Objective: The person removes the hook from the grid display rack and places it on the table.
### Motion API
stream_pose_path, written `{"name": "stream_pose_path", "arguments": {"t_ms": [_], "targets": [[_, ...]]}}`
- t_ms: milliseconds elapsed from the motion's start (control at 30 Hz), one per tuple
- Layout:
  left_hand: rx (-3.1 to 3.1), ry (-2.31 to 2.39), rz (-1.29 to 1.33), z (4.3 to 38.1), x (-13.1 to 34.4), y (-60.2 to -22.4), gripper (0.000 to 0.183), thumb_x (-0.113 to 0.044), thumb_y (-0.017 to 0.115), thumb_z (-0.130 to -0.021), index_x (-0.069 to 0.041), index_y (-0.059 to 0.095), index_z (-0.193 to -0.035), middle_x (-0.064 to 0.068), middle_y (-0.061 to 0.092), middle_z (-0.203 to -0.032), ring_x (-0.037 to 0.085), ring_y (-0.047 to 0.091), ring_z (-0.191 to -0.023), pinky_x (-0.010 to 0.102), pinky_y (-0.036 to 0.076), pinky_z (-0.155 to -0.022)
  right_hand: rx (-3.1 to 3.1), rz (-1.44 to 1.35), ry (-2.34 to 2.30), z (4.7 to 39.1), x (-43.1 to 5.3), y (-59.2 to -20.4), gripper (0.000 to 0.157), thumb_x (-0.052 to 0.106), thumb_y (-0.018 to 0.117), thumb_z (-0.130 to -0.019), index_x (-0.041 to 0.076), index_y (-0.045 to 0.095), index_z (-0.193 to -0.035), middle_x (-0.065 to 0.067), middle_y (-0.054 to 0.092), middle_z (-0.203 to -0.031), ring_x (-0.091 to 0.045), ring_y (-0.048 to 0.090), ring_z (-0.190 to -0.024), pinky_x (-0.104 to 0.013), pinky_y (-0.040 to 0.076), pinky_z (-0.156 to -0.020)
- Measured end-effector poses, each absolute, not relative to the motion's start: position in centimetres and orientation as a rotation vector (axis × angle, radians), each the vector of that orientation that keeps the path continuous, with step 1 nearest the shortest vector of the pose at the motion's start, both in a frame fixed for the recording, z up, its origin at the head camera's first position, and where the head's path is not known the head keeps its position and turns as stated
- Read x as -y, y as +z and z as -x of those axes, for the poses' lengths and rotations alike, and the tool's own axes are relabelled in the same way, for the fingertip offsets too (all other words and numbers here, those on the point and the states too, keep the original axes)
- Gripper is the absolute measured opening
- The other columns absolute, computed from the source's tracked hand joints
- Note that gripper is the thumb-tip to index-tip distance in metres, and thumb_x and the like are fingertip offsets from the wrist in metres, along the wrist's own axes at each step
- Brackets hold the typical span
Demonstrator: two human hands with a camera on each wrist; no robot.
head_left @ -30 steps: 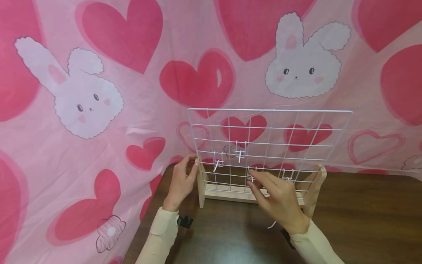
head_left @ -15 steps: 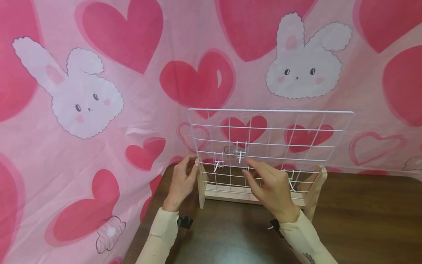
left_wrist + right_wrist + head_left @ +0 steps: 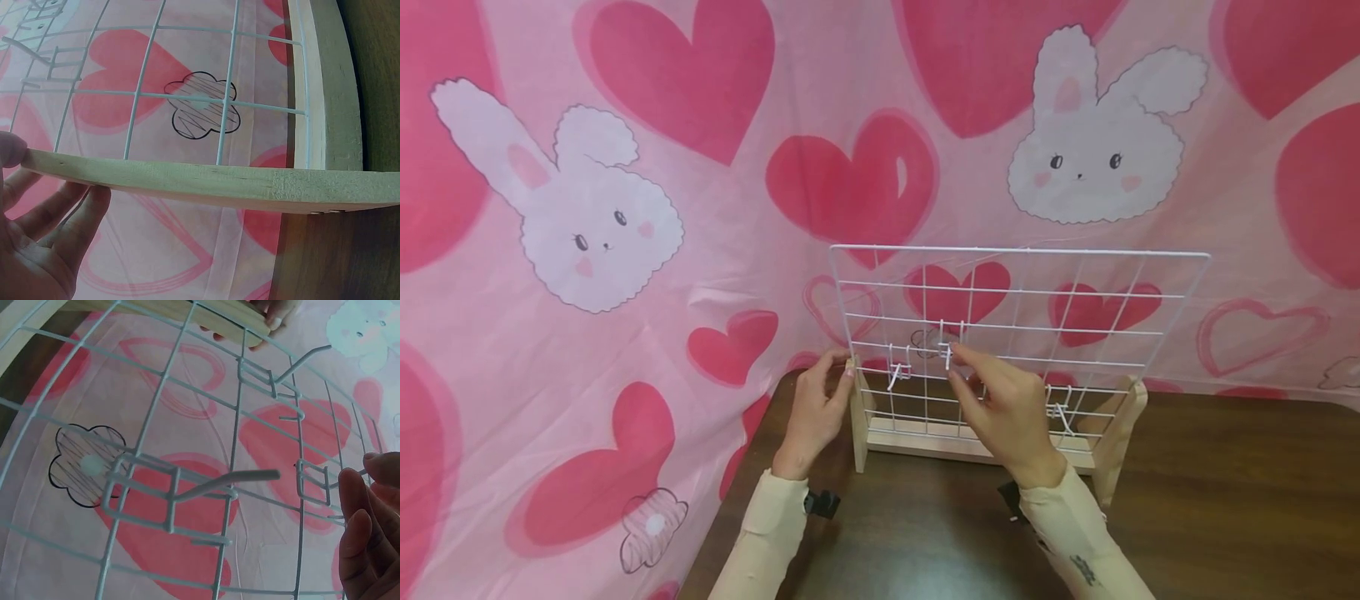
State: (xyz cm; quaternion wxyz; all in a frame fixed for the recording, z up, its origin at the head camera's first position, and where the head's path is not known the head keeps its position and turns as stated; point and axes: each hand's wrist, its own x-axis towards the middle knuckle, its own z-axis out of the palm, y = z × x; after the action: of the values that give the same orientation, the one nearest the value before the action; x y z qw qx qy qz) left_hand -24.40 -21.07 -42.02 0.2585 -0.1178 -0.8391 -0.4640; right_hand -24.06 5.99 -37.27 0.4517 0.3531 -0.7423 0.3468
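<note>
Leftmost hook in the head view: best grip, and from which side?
Probably pinch the leftmost hook by its prong, coming from the front, the person's side. The prong juts forward off the wire grid, while the hook's rectangular frame sits close against the wires, leaving little finger room.

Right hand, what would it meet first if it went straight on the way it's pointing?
The right hand would probably meet the highest white wire hook on the white wire grid; depth is unclear, so they may be touching.

The right grip [image 3: 1009, 410] has moved up and left to the upper hook [image 3: 947, 353].
</note>
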Motion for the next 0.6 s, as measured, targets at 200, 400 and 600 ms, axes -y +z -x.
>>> {"name": "stream_pose_path", "arguments": {"t_ms": [200, 400, 600], "targets": [[2.26, -1.231, 0.326, 24.41, 20.97, -41.91, 0.021, -0.013, 0.062, -0.103, -0.004, 0.069, -0.121, 0.012, 0.077, -0.115, 0.027, 0.076, -0.106, 0.046, 0.064, -0.089, 1.831, -0.868, 0.879, 24.24, -5.49, -36.73, 0.03, -0.004, 0.082, -0.08, 0.0, 0.078, -0.109, -0.013, 0.081, -0.089, -0.016, 0.069, -0.063, -0.021, 0.049, -0.051], [2.272, -1.231, 0.309, 24.52, 21.0, -41.9, 0.02, -0.014, 0.061, -0.103, -0.006, 0.069, -0.12, 0.011, 0.077, -0.116, 0.026, 0.075, -0.109, 0.045, 0.063, -0.092, 1.835, -0.866, 0.877, 24.32, -5.29, -36.65, 0.027, -0.006, 0.081, -0.08, 0.001, 0.08, -0.106, -0.012, 0.081, -0.088, -0.014, 0.067, -0.062, -0.022, 0.05, -0.052], [2.293, -1.253, 0.291, 24.5, 21.11, -42.02, 0.022, -0.015, 0.061, -0.104, -0.004, 0.069, -0.121, 0.011, 0.077, -0.117, 0.026, 0.074, -0.111, 0.047, 0.062, -0.096, 1.841, -0.857, 0.876, 24.42, -5.23, -36.82, 0.023, -0.005, 0.08, -0.082, 0.001, 0.08, -0.104, -0.012, 0.081, -0.088, -0.014, 0.066, -0.061, -0.023, 0.049, -0.052]]}}
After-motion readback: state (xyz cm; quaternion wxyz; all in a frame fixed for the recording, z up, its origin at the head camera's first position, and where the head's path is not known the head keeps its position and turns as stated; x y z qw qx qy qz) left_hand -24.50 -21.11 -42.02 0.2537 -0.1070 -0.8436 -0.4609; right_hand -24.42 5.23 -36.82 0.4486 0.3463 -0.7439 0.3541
